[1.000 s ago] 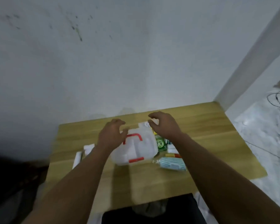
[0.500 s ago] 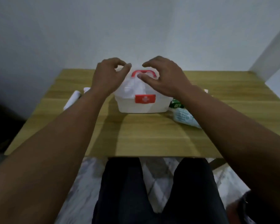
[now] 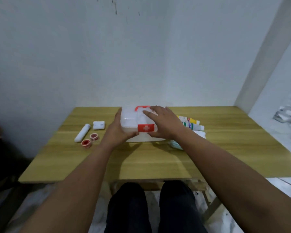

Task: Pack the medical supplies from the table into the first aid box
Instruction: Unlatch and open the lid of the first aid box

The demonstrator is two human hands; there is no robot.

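Two hands are on the first aid box (image 3: 134, 125), which sits near the middle of the desk (image 3: 158, 165), toward the wall side. The left hand (image 3: 119, 133) clasps the box's left front corner, its fingers wrapped round the side wall and the thumb across the front. The right hand (image 3: 165, 123) lies flat and spread on the lid, fingers extended toward the red handle (image 3: 140, 107), pressing rather than gripping. The lid looks shut, so nothing appears packed yet; I'd judge the box is about to be opened at the red latch (image 3: 146, 127).

The box is translucent hard plastic, probably light and stiff, a bit slick, so steadying its body with one hand while the other works the latch makes sense.

Left of the box I count four things:
- one white tube (image 3: 82, 133), rigid, likely to roll, best pinched at mid-length
- one small white wrapped roll (image 3: 99, 125), soft, forgiving to squeeze
- two red tape rolls (image 3: 90, 140), light and easy to pinch across the rim

Right of the box, partly hidden by the right forearm:
- two tubes or bottles (image 3: 191, 123) with printed labels
- something white and folded (image 3: 200, 133)
- a pale blue packet (image 3: 175, 144)

Whether more lies beneath there, I cannot tell.
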